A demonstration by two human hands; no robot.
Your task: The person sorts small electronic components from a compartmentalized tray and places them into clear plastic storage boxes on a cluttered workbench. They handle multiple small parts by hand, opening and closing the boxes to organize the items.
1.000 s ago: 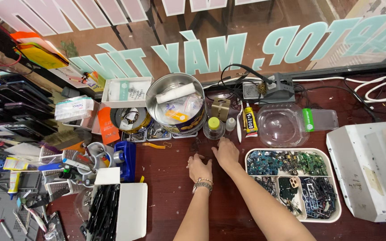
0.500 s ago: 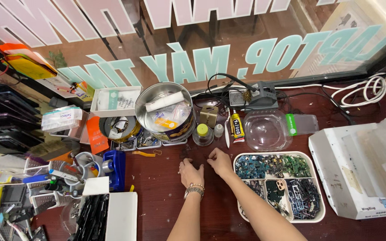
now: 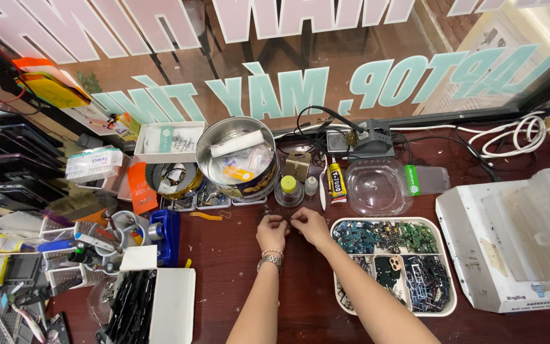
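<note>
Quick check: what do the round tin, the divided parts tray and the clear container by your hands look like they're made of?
Round tin: likely metal, with a shiny silvery rim and wall. Divided tray: probably cream plastic, matte, with moulded compartments. Clear container: thin transparent plastic, glossy, the tabletop showing through.

Bare forearms, sleeveless; left wrist wears a bracelet [image 3: 270, 253] and, seemingly, a watch [image 3: 268, 262].

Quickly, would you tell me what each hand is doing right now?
Left hand: fingertips pinched on something tiny, too small to identify.
Right hand: pinching likewise, contents unclear.
</note>
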